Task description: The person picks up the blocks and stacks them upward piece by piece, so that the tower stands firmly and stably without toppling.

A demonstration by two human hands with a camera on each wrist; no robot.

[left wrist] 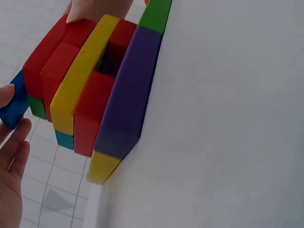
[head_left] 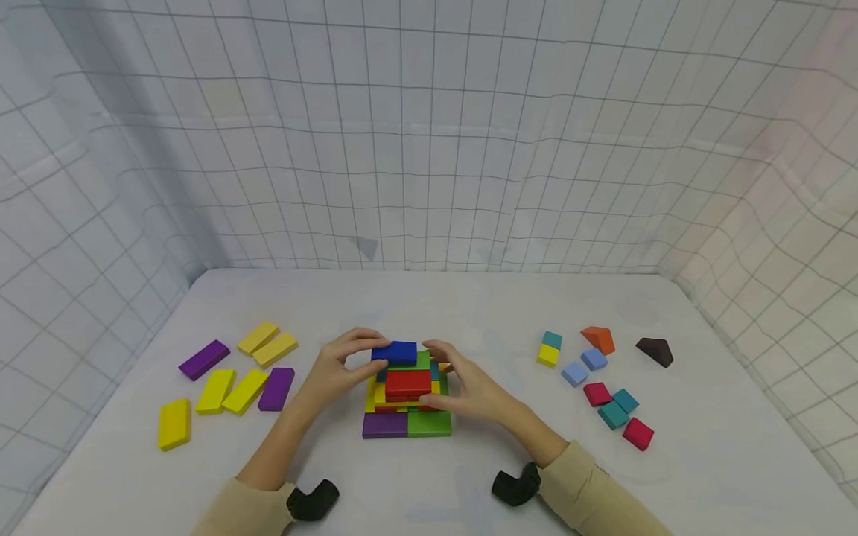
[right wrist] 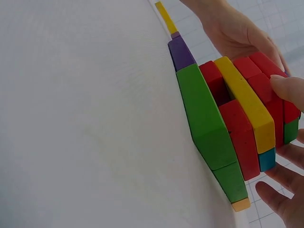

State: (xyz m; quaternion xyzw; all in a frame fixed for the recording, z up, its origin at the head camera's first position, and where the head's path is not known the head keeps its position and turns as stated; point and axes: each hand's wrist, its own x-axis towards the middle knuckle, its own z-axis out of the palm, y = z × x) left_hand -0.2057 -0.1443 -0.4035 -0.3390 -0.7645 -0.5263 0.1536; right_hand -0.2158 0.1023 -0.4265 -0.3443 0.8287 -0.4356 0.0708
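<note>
A layered stack of coloured blocks stands mid-table, with a purple block (head_left: pixel 385 425) and a green block (head_left: pixel 430 423) at its front base. My left hand (head_left: pixel 342 368) pinches a blue block (head_left: pixel 399 353) between thumb and fingers at the left of the stack's top. Just below it lie a green block (head_left: pixel 422 361) and a red block (head_left: pixel 408 383). My right hand (head_left: pixel 472 383) is spread along the stack's right side. In the right wrist view its thumb (right wrist: pixel 287 89) touches the upper red blocks, while its other fingers (right wrist: pixel 271 195) extend alongside, apart from one another.
On the left lie several yellow blocks (head_left: pixel 174 424) and two purple ones (head_left: pixel 204 359). Small teal, yellow, light blue and red blocks (head_left: pixel 638 434) are scattered on the right, near an orange piece (head_left: pixel 599 339) and a dark brown piece (head_left: pixel 655 351). A gridded curtain (head_left: pixel 429 149) surrounds the table.
</note>
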